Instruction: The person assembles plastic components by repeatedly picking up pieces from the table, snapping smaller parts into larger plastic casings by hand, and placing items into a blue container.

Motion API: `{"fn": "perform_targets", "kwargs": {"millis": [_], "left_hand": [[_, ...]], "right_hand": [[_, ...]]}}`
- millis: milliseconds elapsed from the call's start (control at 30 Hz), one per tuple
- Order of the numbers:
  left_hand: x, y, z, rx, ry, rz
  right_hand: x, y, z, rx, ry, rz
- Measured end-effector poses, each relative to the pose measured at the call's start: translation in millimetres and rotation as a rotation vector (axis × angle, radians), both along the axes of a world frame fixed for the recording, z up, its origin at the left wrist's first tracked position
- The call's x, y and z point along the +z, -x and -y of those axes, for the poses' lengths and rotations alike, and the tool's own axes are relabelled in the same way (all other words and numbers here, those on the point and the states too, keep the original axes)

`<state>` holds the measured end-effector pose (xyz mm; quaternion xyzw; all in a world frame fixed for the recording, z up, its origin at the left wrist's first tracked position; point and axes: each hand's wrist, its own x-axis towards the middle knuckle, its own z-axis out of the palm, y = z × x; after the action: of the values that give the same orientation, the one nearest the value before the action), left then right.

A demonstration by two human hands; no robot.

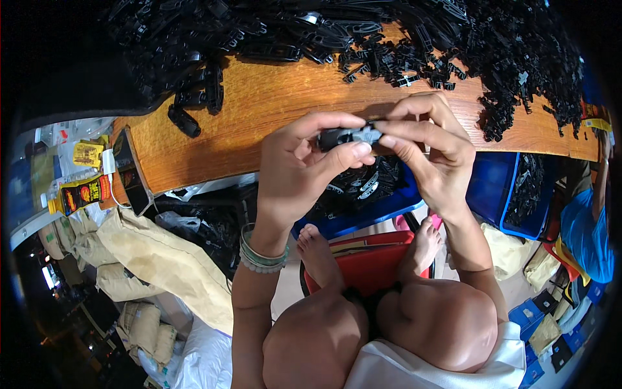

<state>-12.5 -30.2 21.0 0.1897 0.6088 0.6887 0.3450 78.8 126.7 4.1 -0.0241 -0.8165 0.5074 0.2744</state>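
In front of my chest, at the near edge of the wooden table (259,110), I hold a small black plastic part (332,139) with a grey piece (367,135) on its right end. My left hand (301,159) grips its black body between thumb and fingers. With thumb and fingertips, my right hand (437,142) pinches the grey end; whether the two pieces are joined cannot be seen. Longer black plastic parts (272,48) lie heaped along the far side, and a few (184,120) sit nearer on the left.
A pile of small black clips (518,71) covers the table's right. Under my hands stands a blue bin (330,223) of black parts, with another blue bin (508,214) to its right. Brown paper sacks (162,253) lie at left. Someone in a blue shirt (586,233) is at far right.
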Motion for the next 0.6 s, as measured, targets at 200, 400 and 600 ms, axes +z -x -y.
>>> {"fn": "perform_targets", "kwargs": {"millis": [200, 400, 600], "left_hand": [[1.2, -6.0, 0.7, 0.028, -0.008, -0.285], [0.0, -1.1, 3.4, -0.105, 0.043, -0.385], [-11.9, 51.6, 6.4, 0.014, 0.312, -1.019]], "right_hand": [[-0.7, -3.8, 8.5, 0.071, 0.436, 0.150], [4.6, -10.2, 0.8, 0.075, 0.431, 0.226], [7.1, -3.5, -16.8, 0.324, 0.192, 0.311]]}}
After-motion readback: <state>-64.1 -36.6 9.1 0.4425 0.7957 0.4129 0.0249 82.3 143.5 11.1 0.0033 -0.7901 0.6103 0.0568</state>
